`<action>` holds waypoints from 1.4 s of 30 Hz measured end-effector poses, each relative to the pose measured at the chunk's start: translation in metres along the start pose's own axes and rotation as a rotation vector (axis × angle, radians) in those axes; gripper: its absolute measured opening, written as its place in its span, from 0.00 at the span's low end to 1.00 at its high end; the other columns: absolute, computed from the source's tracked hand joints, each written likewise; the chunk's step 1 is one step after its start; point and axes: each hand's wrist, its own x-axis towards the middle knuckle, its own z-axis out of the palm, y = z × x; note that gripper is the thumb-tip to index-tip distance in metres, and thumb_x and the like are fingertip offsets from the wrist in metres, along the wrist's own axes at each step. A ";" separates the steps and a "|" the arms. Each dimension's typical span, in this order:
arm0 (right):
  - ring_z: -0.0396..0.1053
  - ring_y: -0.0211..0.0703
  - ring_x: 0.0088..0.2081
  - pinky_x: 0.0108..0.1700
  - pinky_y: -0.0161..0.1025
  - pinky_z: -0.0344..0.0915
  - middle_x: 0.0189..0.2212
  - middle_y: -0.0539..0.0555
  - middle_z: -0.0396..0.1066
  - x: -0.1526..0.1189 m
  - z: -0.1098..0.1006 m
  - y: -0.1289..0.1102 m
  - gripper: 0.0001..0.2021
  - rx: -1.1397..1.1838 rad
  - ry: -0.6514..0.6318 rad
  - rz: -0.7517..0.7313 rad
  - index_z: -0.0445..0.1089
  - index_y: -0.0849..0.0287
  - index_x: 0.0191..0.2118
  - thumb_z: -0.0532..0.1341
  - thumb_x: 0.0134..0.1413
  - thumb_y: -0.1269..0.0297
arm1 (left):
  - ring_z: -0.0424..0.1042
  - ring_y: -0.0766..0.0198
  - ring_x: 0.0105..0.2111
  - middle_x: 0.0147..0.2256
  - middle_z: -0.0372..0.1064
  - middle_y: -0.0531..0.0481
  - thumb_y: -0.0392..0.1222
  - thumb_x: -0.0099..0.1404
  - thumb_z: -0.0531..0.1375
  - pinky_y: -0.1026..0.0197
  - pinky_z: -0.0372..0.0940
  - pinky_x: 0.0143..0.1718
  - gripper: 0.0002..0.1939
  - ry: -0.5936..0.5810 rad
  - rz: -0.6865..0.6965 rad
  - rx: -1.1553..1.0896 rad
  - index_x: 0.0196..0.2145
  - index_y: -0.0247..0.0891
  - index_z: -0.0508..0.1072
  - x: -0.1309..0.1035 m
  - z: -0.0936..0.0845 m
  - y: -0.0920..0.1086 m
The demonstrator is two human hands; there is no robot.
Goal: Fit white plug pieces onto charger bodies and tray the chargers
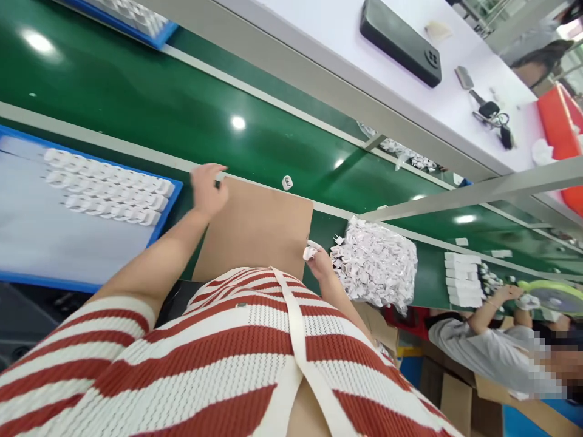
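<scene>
My left hand (208, 189) hovers over the upper left corner of a brown cardboard sheet (259, 227), its fingers apart and nothing in them. At the sheet's right edge, my right hand (320, 262) has its fingers closed on a small white charger piece (310, 250). A clear bag full of white chargers (380, 261) lies just right of that hand. Beyond the sheet, a single white adapter (286, 182) rests on the green belt (182, 115). On the left, a blue-edged tray (166, 209) holds rows of white coiled pieces (113, 209).
Above the belt runs a white shelf (337, 54) with a black power bank (401, 41), keys (488, 109) and a red bin (560, 118). White boxes (462, 279) are stacked at the right. A co-worker in a grey shirt (483, 352) sits beyond them.
</scene>
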 end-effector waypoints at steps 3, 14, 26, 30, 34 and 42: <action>0.68 0.38 0.25 0.28 0.34 0.69 0.26 0.48 0.72 -0.005 0.005 -0.004 0.12 0.217 -0.079 0.171 0.72 0.56 0.40 0.61 0.47 0.73 | 0.60 0.44 0.63 0.61 0.65 0.37 0.34 0.64 0.62 0.43 0.55 0.66 0.26 -0.230 -0.012 -0.039 0.60 0.33 0.69 0.035 0.063 0.031; 0.77 0.37 0.45 0.51 0.32 0.74 0.41 0.51 0.80 -0.033 -0.016 -0.033 0.18 0.741 -0.150 0.270 0.74 0.54 0.51 0.61 0.57 0.76 | 0.61 0.48 0.55 0.53 0.68 0.34 0.41 0.65 0.70 0.51 0.62 0.55 0.21 -0.459 -0.123 0.029 0.51 0.25 0.74 0.082 0.155 0.075; 0.78 0.43 0.49 0.53 0.40 0.77 0.42 0.55 0.80 -0.030 0.007 -0.048 0.13 0.732 -0.407 0.410 0.72 0.59 0.49 0.59 0.61 0.76 | 0.72 0.48 0.41 0.39 0.73 0.39 0.53 0.67 0.67 0.51 0.63 0.41 0.15 -0.584 0.138 -0.017 0.38 0.37 0.77 -0.133 0.096 0.093; 0.79 0.40 0.42 0.48 0.36 0.77 0.37 0.51 0.79 -0.027 0.017 -0.042 0.07 0.536 -0.306 0.345 0.73 0.56 0.44 0.62 0.63 0.72 | 0.71 0.48 0.45 0.44 0.74 0.39 0.50 0.68 0.66 0.49 0.63 0.46 0.15 -0.543 0.120 -0.045 0.46 0.38 0.77 -0.156 0.095 0.087; 0.75 0.37 0.34 0.40 0.33 0.76 0.31 0.48 0.77 -0.025 0.024 -0.029 0.10 0.425 -0.203 0.254 0.73 0.56 0.44 0.63 0.57 0.73 | 0.68 0.45 0.52 0.49 0.73 0.38 0.51 0.69 0.63 0.43 0.56 0.57 0.17 -0.471 0.106 -0.047 0.50 0.39 0.77 -0.165 0.096 0.083; 0.60 0.30 0.21 0.25 0.29 0.61 0.26 0.43 0.73 -0.024 0.030 -0.006 0.13 0.231 -0.167 0.083 0.73 0.56 0.45 0.62 0.52 0.66 | 0.66 0.46 0.51 0.49 0.72 0.40 0.54 0.70 0.61 0.43 0.53 0.58 0.17 -0.440 0.113 -0.064 0.49 0.42 0.78 -0.168 0.102 0.073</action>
